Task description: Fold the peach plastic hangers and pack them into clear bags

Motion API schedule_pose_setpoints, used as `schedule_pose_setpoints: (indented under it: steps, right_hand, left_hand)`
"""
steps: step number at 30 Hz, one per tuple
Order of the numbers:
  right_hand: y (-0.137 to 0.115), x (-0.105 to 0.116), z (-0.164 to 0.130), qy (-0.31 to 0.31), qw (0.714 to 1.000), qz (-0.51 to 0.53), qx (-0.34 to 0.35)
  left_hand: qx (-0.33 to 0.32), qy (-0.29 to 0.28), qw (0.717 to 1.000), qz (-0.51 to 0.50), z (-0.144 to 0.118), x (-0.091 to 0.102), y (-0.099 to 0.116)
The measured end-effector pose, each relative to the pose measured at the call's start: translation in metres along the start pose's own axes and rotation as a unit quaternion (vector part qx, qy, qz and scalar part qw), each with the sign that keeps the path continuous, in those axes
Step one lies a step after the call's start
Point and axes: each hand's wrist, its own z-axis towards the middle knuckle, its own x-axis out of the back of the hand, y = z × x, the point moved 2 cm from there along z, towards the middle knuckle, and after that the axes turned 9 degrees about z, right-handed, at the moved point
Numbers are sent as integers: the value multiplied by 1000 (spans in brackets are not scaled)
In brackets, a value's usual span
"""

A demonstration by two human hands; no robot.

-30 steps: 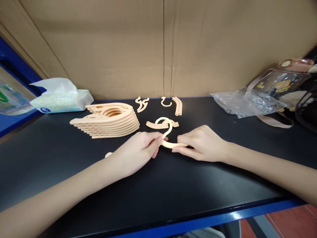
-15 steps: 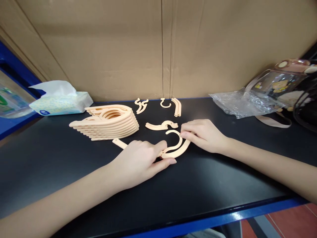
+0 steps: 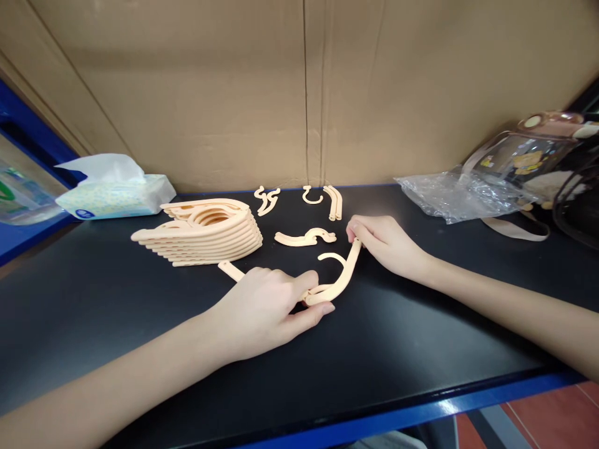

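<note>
Fingers of the left hand [image 3: 269,308] pinch the folding hanger [image 3: 334,284] at its hinge on the black table [image 3: 397,337]. Since a moment ago the right hand [image 3: 381,243] has swung the arm it grips outward, unfolding it. Loose parts [image 3: 306,237] lie just behind; the hanger stack [image 3: 206,231] sits left, bare tabletop nearer the blue front edge.

Left hand [image 3: 269,308] hides hanger [image 3: 334,284] middle; bag [image 3: 568,181] cut off.

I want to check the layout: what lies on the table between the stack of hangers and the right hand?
In the head view, one loose curved hanger piece lies between the stack of hangers and the right hand.
</note>
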Motion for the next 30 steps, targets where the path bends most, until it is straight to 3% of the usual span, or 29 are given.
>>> schedule_pose_setpoints:
  steps: [6, 9, 12, 15, 18, 22, 25, 30]
  right_hand:
    - [6, 0, 2, -6, 999, 6, -45]
    - [3, 2, 2, 25, 999, 6, -23]
    - [-8, 8, -1, 97, 992, -28, 80]
    - [-24, 9, -10, 132, 963, -104, 212]
    - [-37, 4, -19, 111, 932, -175, 298]
    - [-45, -5, -27, 53, 912, -173, 368]
    - [-43, -10, -26, 13, 920, -163, 356]
    - [-33, -6, -16, 17, 968, -144, 204]
  left_hand:
    - [-24, 19, 999, -14, -1, -3, -1]
    - [-32, 8, 999, -23, -1, -2, 0]
    - [-34, 5, 999, -27, -1, -2, 1]
    - [-35, 34, 999, -21, -1, -3, 0]
    - [-31, 73, 997, -16, -1, -3, -2]
    - [-4, 97, 995, -17, 0, -2, -3]
    - [4, 100, 995, -12, 0, 0, -3]
    - [-4, 117, 993, 18, 0, -1, -4]
